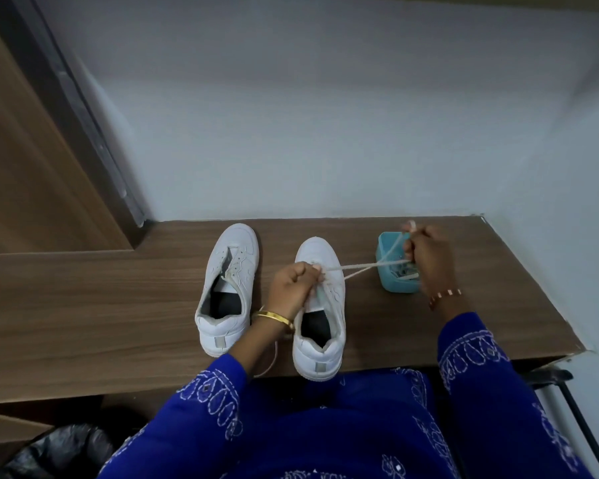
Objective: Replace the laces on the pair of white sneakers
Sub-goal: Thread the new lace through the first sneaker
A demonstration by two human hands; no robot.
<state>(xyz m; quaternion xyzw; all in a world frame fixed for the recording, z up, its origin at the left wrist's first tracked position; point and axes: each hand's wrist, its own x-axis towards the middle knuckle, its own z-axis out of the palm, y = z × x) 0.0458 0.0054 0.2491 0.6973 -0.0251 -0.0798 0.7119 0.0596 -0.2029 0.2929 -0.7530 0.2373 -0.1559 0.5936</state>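
Two white sneakers stand side by side on the wooden table (83,305), toes pointing away from me. The left sneaker (227,288) has no lace in its eyelets. My left hand (296,288) rests on the tongue area of the right sneaker (320,309), fingers curled and pinching at the eyelets. My right hand (427,257) is held out to the right, gripping the white lace (363,267), whose two strands stretch taut from the shoe to that hand. A loose lace (270,361) hangs by the table's front edge under my left wrist.
A small teal box (386,271) holding more laces sits just right of the right sneaker, partly behind my right hand. Walls close the table at the back and right. A black bag (59,447) lies on the floor at lower left.
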